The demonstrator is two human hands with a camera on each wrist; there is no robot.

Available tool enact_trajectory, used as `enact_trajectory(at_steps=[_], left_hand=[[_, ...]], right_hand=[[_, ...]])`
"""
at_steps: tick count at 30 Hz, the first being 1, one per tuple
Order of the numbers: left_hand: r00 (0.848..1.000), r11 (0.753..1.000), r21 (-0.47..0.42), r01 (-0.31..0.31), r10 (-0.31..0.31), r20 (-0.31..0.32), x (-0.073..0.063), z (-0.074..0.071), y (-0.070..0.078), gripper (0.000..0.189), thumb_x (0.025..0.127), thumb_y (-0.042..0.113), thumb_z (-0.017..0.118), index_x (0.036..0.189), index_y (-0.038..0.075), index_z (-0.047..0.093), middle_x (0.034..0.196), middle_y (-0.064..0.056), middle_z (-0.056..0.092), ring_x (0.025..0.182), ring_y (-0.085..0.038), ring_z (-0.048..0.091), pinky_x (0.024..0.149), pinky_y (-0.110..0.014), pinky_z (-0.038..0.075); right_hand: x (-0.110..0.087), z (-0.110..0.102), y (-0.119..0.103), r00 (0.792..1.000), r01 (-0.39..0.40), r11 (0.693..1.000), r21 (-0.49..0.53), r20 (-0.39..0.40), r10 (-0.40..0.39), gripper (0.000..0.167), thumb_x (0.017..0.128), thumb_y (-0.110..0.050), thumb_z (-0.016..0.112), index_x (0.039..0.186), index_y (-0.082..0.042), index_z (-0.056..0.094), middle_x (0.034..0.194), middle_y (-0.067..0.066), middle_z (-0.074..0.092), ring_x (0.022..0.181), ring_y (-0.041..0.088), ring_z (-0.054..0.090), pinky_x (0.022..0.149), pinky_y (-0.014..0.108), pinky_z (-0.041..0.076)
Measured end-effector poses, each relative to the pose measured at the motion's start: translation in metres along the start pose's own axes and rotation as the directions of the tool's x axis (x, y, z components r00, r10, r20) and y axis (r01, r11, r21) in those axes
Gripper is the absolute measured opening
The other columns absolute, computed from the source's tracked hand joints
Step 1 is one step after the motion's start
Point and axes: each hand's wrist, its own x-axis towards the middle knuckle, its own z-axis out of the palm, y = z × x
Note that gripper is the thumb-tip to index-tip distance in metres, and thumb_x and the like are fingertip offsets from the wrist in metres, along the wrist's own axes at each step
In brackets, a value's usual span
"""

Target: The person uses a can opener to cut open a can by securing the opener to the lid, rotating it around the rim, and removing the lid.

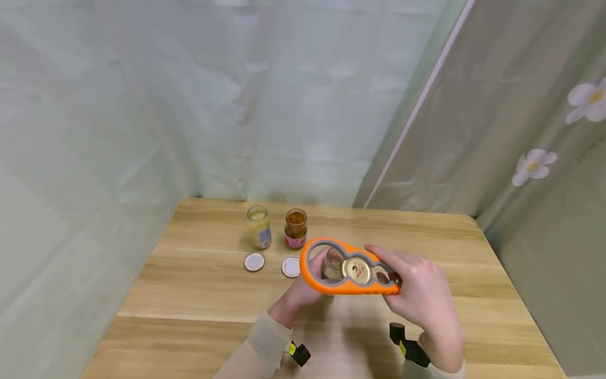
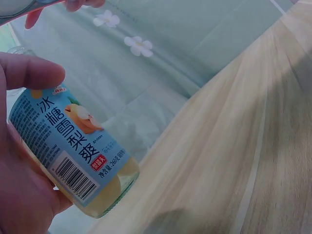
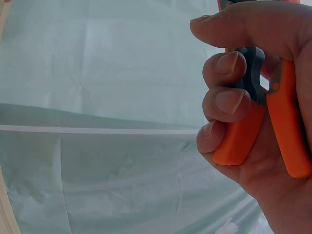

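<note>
Bottle (image 2: 73, 151) of pale liquid in left hand (image 1: 303, 289), opener (image 1: 347, 268) atop.

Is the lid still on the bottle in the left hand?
On. A gold lid shows inside the orange opener, atop the bottle gripped by the left hand.

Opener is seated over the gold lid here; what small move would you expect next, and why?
Probably a twist of the opener by the right hand: its ring sits around the gold lid, and the left hand grips the jar below.
</note>
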Motion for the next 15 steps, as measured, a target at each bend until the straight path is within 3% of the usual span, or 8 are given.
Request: enact_trajectory(at_steps=[7, 11, 13, 14, 15], left_hand=[[0.99, 0.994, -0.064, 0.088, -0.095, -0.106, 0.007, 0.002, -0.009, 0.053, 0.092, 0.01, 0.081, 0.14, 0.013, 0.057, 0.139, -0.001, 0.061, 0.139, -0.02, 0.049, 0.121, -0.047, 0.034], [0.98, 0.996, -0.033, 0.089, -0.093, -0.175, 0.019, 0.007, -0.015, 0.042, 0.093, 0.02, 0.082, 0.132, 0.011, 0.065, 0.127, 0.003, 0.069, 0.124, -0.017, 0.06, 0.114, -0.042, 0.043], [0.988, 0.997, -0.02, 0.073, -0.075, -0.132, 0.027, 0.011, -0.018, 0.035, 0.094, 0.022, 0.08, 0.125, 0.01, 0.07, 0.116, 0.004, 0.073, 0.112, -0.015, 0.067, 0.104, -0.036, 0.051], [0.994, 0.994, -0.084, 0.068, -0.075, -0.081, 0.031, 0.013, -0.02, 0.033, 0.097, 0.02, 0.075, 0.126, 0.007, 0.07, 0.116, 0.0, 0.074, 0.108, -0.018, 0.069, 0.101, -0.036, 0.054], [0.993, 0.967, -0.231, 0.106, -0.113, -0.018, 0.035, 0.016, -0.021, 0.032, 0.099, 0.022, 0.072, 0.127, 0.006, 0.071, 0.118, -0.002, 0.074, 0.112, -0.019, 0.068, 0.103, -0.034, 0.052]], right_hand=[[-0.001, 0.001, 0.001, 1.0, -0.006, 1.0, -0.01, 0.005, 0.006, 0.068, 0.066, 0.001, 0.076, 0.128, -0.025, 0.078, 0.073, -0.021, 0.051, 0.059, -0.001, 0.041, 0.049, 0.023, 0.036], [-0.001, 0.001, 0.001, 1.0, -0.009, 1.0, -0.016, 0.011, 0.01, 0.066, 0.067, 0.0, 0.076, 0.128, -0.026, 0.078, 0.073, -0.022, 0.051, 0.059, -0.001, 0.04, 0.048, 0.023, 0.036], [0.0, 0.001, 0.001, 1.0, -0.01, 1.0, -0.018, 0.017, 0.01, 0.066, 0.068, 0.0, 0.075, 0.129, -0.027, 0.078, 0.073, -0.022, 0.05, 0.058, 0.0, 0.04, 0.048, 0.024, 0.035], [0.001, 0.001, 0.001, 1.0, -0.012, 1.0, -0.016, 0.021, 0.012, 0.066, 0.069, 0.0, 0.074, 0.129, -0.027, 0.078, 0.073, -0.022, 0.05, 0.058, 0.0, 0.04, 0.048, 0.024, 0.035], [0.001, 0.001, 0.001, 1.0, -0.013, 1.0, -0.013, 0.024, 0.014, 0.066, 0.069, 0.0, 0.073, 0.129, -0.027, 0.077, 0.073, -0.022, 0.05, 0.058, 0.0, 0.04, 0.048, 0.024, 0.035]])
